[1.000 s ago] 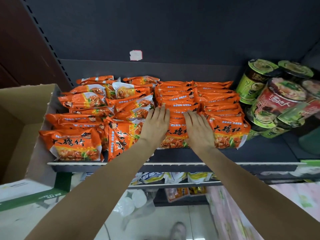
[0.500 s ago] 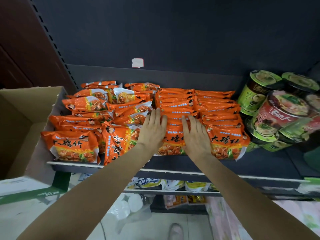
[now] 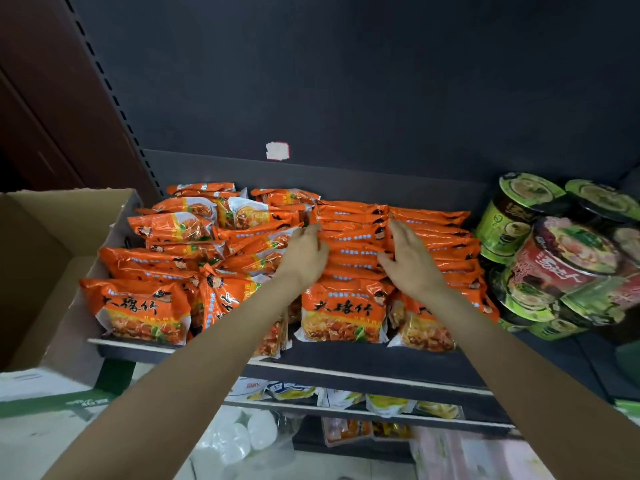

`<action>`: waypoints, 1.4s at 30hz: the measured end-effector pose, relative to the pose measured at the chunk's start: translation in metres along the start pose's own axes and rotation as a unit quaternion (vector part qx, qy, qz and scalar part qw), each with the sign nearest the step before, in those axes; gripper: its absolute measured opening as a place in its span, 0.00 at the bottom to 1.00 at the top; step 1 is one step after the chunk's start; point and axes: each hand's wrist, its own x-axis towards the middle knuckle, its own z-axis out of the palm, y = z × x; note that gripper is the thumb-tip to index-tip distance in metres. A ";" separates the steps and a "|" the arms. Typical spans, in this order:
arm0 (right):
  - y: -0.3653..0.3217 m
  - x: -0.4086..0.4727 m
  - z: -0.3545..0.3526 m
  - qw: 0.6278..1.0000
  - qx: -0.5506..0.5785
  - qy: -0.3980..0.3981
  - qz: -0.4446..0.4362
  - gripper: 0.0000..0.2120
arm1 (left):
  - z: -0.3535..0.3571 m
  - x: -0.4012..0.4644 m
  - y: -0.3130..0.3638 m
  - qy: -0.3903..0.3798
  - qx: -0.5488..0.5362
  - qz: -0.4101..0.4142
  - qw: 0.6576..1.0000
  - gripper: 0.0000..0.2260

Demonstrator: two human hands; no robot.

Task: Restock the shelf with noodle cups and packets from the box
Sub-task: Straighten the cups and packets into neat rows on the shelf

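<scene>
A: Head view, start with the hands.

B: Both reach onto the dark shelf (image 3: 346,358); the left hand (image 3: 304,256) lies against the left side of a middle row of orange noodle packets (image 3: 349,237), the right hand (image 3: 410,263) against the right side of the same row; the packets in that row stand on edge, one behind another

A: Are the fingers closed on anything?

B: No; on both hands the fingers are loosely spread and extended, palms turned inward toward the row between them; they touch the packets but do not wrap around any single one

A: And the rest of the stock?

B: A front packet (image 3: 344,311) of that row faces outward, just below the wrists; to the right runs a second neat row (image 3: 446,244), touching the first; to the left the packets lie in a looser heap (image 3: 180,230), some flat, some tilted, with one front packet (image 3: 142,311) at the shelf edge; noodle cups (image 3: 554,258) in green and red wrap are stacked at the far right, tilted, near the right row

A: The box?

B: An open cardboard box (image 3: 52,244) sits at the left, its flap just beside the heap; its inside is mostly hidden; a lower shelf (image 3: 381,415) beneath holds yellow and white packets (image 3: 388,403)
</scene>
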 end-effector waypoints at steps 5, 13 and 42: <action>0.005 0.031 0.002 0.990 -0.123 -0.063 -0.028 0.28 | 0.006 0.036 0.000 -0.014 0.109 -0.017 0.994 0.16; 0.009 0.044 -0.002 0.989 -0.146 -0.022 -0.027 0.22 | 0.003 0.063 -0.002 0.023 0.201 -0.009 0.979 0.11; 0.015 0.087 0.002 0.970 -0.223 -0.080 -0.049 0.25 | 0.002 0.106 -0.004 -0.084 0.368 0.119 0.918 0.22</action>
